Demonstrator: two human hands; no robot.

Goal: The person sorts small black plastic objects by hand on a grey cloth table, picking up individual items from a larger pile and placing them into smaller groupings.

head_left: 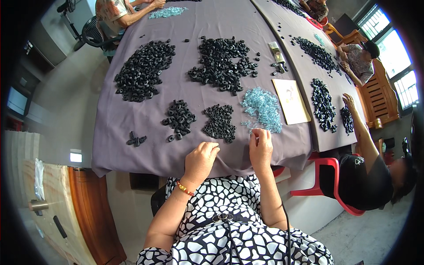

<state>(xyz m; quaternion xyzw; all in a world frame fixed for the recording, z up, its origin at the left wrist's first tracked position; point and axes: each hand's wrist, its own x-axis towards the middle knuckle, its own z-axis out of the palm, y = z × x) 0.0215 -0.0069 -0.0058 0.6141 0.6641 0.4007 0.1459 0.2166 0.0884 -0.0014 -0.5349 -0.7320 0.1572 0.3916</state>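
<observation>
My left hand (201, 160) is at the table's near edge, fingers curled together in a pinch, just below a pile of small black ring-like parts (220, 123). Anything between its fingertips is too small or hidden to make out. My right hand (260, 145) reaches the near edge of a heap of small clear-blue pieces (261, 107), its thumb and fingers drawn together; what they grip cannot be seen. Left of the ring-like parts lies a pile of larger black parts (179, 118). A small cluster of joined black parts (137, 140) rests farther left.
Two large piles of black parts, one at left (145, 70) and one in the middle (223, 64), lie farther back on the grey cloth (106, 132). A pale card (291, 101) and a clear packet (277, 53) sit at right. Other people work around the tables; a red chair (338, 181) stands at right.
</observation>
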